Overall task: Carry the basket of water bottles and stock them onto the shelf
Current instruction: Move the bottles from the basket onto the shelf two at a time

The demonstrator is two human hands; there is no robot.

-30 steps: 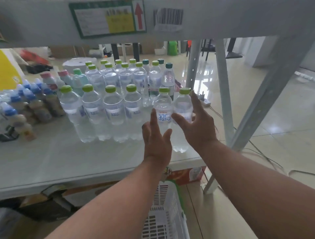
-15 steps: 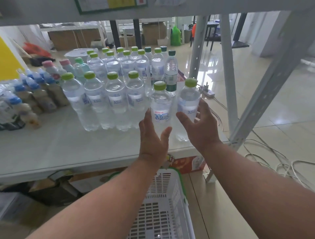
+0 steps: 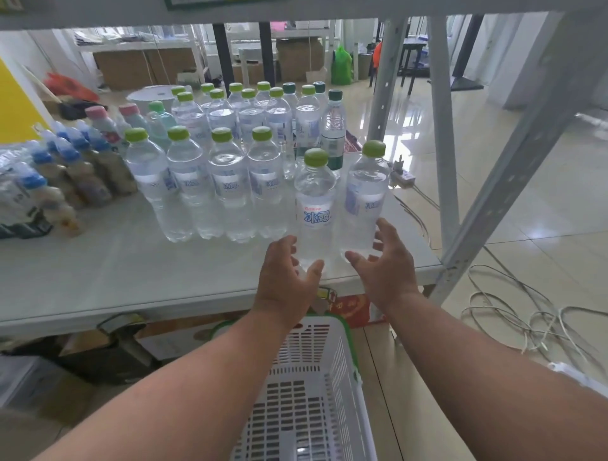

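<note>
White shelf (image 3: 98, 283) carries rows of green-capped water bottles (image 3: 227, 184). Left hand (image 3: 286, 279) and right hand (image 3: 385, 263), grips spread, flank two front bottles (image 3: 314, 204) standing upright near the edge. White basket (image 3: 309, 395) sits below on the floor.

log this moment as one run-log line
phase: stocking | left hand: open, at bottle base | right hand: open, at second bottle | both upright on shelf | basket: below

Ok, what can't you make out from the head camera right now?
- Basket: near end cut off by the bottom edge, left side behind the left forearm; the part showing holds no bottles.
- Bottle bases: left hand and right hand cover the feet of the two front bottles, so contact is unclear.
- Rear bottles: labels too small to read.
- Upper shelf sign: cut off by the top edge.
</note>
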